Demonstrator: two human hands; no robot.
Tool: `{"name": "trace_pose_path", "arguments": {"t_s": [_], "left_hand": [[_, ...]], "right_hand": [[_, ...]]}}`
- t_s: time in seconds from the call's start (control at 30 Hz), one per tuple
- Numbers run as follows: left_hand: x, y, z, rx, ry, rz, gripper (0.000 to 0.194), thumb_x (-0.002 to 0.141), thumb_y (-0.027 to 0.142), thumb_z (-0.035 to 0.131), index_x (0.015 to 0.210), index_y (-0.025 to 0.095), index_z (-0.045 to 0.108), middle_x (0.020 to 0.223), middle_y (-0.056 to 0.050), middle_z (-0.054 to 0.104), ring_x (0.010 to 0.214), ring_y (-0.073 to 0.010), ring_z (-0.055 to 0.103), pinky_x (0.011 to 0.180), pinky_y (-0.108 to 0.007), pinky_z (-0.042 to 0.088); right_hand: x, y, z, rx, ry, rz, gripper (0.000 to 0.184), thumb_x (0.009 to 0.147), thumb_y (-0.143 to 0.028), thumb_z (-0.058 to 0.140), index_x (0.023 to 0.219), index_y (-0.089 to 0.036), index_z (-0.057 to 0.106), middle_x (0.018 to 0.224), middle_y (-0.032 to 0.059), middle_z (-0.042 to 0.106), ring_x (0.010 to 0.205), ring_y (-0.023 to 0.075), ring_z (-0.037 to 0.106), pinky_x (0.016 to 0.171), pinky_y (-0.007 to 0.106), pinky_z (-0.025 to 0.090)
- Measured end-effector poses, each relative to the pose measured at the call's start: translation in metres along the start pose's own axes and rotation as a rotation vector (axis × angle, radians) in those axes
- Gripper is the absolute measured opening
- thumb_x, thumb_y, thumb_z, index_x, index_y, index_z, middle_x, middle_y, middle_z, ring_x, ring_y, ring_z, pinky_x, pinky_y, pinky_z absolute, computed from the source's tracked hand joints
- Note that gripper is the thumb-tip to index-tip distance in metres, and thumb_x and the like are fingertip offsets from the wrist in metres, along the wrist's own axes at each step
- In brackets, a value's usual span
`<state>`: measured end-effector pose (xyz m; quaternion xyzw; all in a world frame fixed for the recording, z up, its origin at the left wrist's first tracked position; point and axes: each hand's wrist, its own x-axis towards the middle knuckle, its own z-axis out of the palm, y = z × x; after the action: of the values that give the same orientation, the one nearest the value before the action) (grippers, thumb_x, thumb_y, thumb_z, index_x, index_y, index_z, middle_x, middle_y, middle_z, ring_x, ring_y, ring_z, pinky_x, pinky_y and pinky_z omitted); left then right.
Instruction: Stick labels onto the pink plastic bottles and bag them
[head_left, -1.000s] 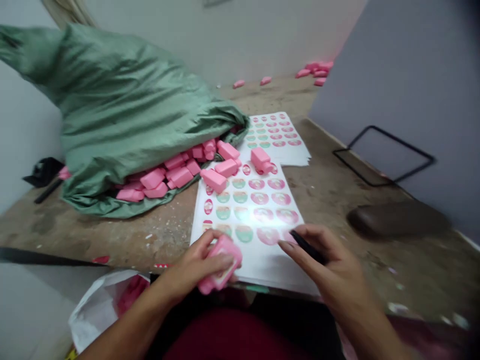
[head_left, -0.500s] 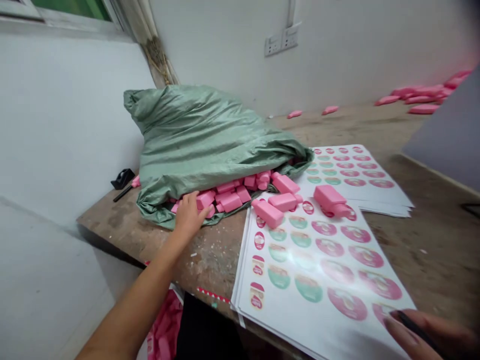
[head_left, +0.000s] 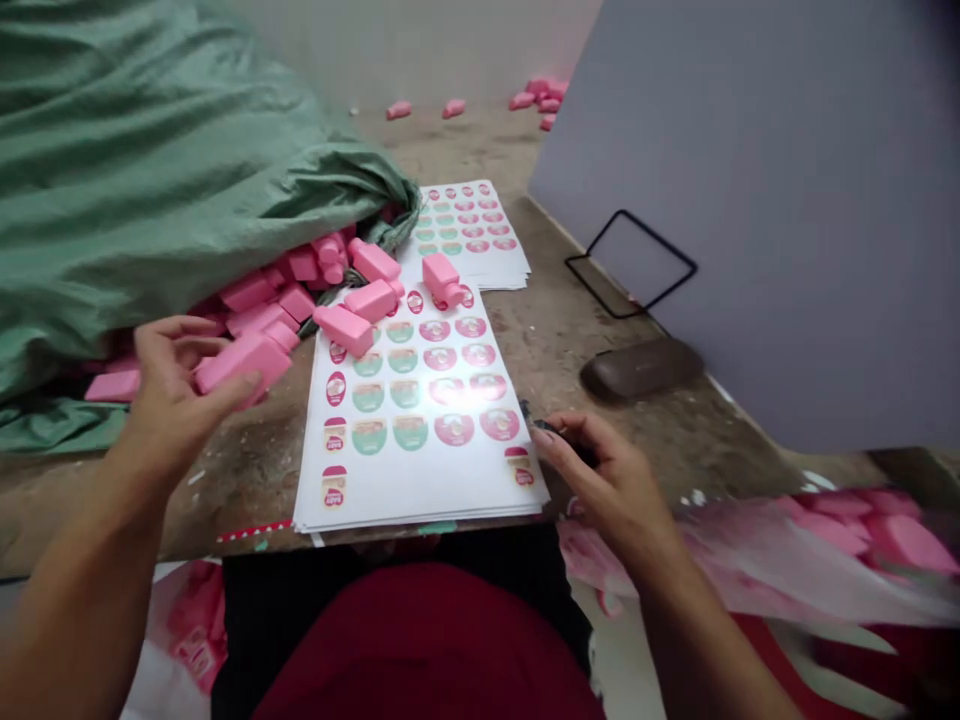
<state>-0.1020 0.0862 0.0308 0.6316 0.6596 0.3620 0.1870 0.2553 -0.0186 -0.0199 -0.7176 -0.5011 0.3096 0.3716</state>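
My left hand [head_left: 166, 395] is closed around a pink plastic bottle [head_left: 251, 362], held nearly sideways just in front of the mouth of a green sack [head_left: 187, 190]. More pink bottles spill from the sack. A stack of label sheets [head_left: 427, 490] with pink, green and red labels lies in front of me, with several bottles, such as this pink bottle [head_left: 441, 279], on its far part. My right hand [head_left: 615, 480] is at the right edge of the sheets, closed on a slim black tool [head_left: 553, 430] whose exact kind I cannot make out.
A second stack of label sheets [head_left: 480, 262] lies behind the first. To the right are a brown case [head_left: 641, 368], a black wire frame [head_left: 694, 268] and a large grey panel [head_left: 765, 200]. Bags of pink bottles [head_left: 847, 530] hang below table level.
My left hand has lifted a pink bottle from the sack's mouth. The view has turned right and down, bringing my right hand with the black tool fully into sight.
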Motion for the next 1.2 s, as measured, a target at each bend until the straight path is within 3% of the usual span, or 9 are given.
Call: {"name": "trace_pose_path", "arguments": {"t_s": [0.13,0.23,0.33,0.5,0.7,0.8,0.9,1.0,1.2], "left_hand": [[-0.029,0.041,0.031,-0.525,-0.303,-0.105,0.07,0.055,0.018,0.088,0.107,0.025,0.041,0.089,0.004,0.064,0.077,-0.0137,0.062,0.067,-0.023,0.05],[-0.044,0.064,0.059,-0.849,-0.433,-0.358,0.058,0.059,0.025,0.087,0.106,0.021,0.053,0.086,0.002,0.068,0.07,-0.012,0.063,0.064,-0.023,0.052],[-0.058,0.077,0.088,-1.065,-0.536,-0.574,0.049,0.065,0.032,0.082,0.106,0.018,0.059,0.094,-0.004,0.069,0.079,-0.0173,0.067,0.07,-0.029,0.056],[-0.073,0.075,0.117,-1.074,-0.665,-0.535,0.04,0.075,0.03,0.077,0.108,0.022,0.057,0.099,-0.004,0.066,0.087,-0.0197,0.068,0.075,-0.034,0.056],[-0.07,0.072,0.109,-0.923,-0.627,-0.504,0.061,0.077,0.035,0.075,0.126,0.028,0.04,0.104,-0.004,0.067,0.091,-0.0231,0.069,0.079,-0.039,0.054],[-0.074,0.084,0.104,-0.629,-0.702,-0.334,0.055,0.076,0.036,0.074,0.122,0.026,0.046,0.105,-0.005,0.068,0.093,-0.0237,0.066,0.08,-0.038,0.052],[-0.084,0.096,0.1,-0.209,-0.946,0.066,0.039,0.078,0.027,0.067,0.116,0.02,0.059,0.112,-0.01,0.069,0.103,-0.0294,0.063,0.09,-0.045,0.049],[-0.092,0.1,0.099,0.138,-1.06,0.416,0.049,0.074,0.015,0.062,0.123,0.016,0.062,0.141,-0.015,0.058,0.118,-0.0373,0.056,0.1,-0.054,0.045],[-0.093,0.097,0.1,0.327,-1.073,0.534,0.056,0.078,0.021,0.062,0.134,0.017,0.058,0.156,-0.012,0.043,0.12,-0.0371,0.054,0.1,-0.053,0.048]], "right_hand": [[0.0,0.008,-0.01,-0.136,-0.029,-0.048,0.029,0.087,-0.049,0.055,0.089,-0.022,0.067,0.072,0.0024,0.067,0.062,0.0191,0.059,0.056,0.03,0.045],[-0.006,0.015,-0.011,-0.197,-0.092,-0.102,0.03,0.091,-0.045,0.051,0.092,-0.023,0.07,0.079,0.0033,0.073,0.068,0.0205,0.065,0.061,0.031,0.047],[-0.014,0.018,-0.007,-0.297,-0.143,-0.167,0.028,0.093,-0.042,0.05,0.095,-0.025,0.071,0.088,0.0035,0.076,0.079,0.023,0.069,0.066,0.032,0.046],[-0.022,0.018,-0.008,-0.415,-0.093,-0.228,0.025,0.094,-0.04,0.05,0.098,-0.024,0.069,0.088,0.0032,0.076,0.076,0.0239,0.069,0.068,0.034,0.044],[-0.021,0.014,-0.006,-0.391,-0.093,-0.319,0.019,0.094,-0.034,0.052,0.093,-0.023,0.067,0.077,-0.0005,0.073,0.063,0.0181,0.064,0.063,0.031,0.038],[-0.021,0.013,-0.001,-0.452,-0.067,-0.419,0.017,0.095,-0.031,0.053,0.093,-0.022,0.067,0.076,-0.0008,0.073,0.062,0.0178,0.063,0.065,0.032,0.035],[-0.021,0.012,0.003,-0.509,-0.041,-0.479,0.016,0.096,-0.028,0.053,0.092,-0.021,0.067,0.077,-0.0014,0.074,0.06,0.0171,0.06,0.066,0.033,0.032],[-0.022,0.01,0.005,-0.537,-0.024,-0.508,0.017,0.097,-0.027,0.052,0.089,-0.021,0.066,0.075,-0.0023,0.074,0.055,0.0159,0.055,0.066,0.033,0.029],[-0.024,0.004,0.007,-0.614,0.066,-0.566,0.023,0.098,-0.026,0.049,0.083,-0.021,0.066,0.07,-0.0011,0.073,0.053,0.0162,0.049,0.065,0.034,0.024]]}}
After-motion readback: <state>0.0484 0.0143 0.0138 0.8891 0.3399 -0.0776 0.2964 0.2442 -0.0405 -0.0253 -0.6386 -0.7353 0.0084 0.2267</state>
